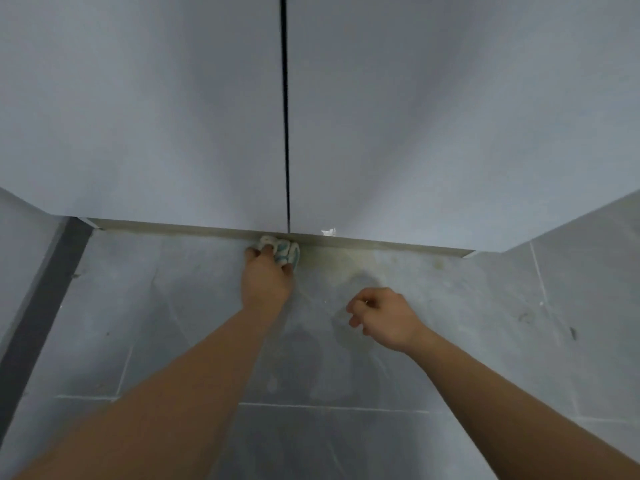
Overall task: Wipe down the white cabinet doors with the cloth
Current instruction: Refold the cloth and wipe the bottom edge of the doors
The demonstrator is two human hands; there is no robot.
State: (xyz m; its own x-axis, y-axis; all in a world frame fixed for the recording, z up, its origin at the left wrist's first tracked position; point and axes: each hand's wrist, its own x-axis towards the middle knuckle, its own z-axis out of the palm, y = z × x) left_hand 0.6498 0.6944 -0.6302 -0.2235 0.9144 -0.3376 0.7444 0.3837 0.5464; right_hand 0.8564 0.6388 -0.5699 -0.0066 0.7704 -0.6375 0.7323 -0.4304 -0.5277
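- The bunched white cloth with teal markings (282,250) sits at the foot of the cabinet, pressed against the pale plinth strip (381,243) directly under the dark gap between the two doors.
- The left hand (268,275) grips the cloth, fingers curled over it.
- The right hand (382,318) hovers over the grey tiled floor (173,323), loosely curled, holding nothing.
- The left white cabinet door (156,116) and right white cabinet door (433,116) stand closed above.
- A yellowish stain (349,263) marks the floor beside the cloth.

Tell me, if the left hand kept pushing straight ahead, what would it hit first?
Probably the bottom edge of the cabinet doors: the left hand already presses the cloth there, though depth is unclear.
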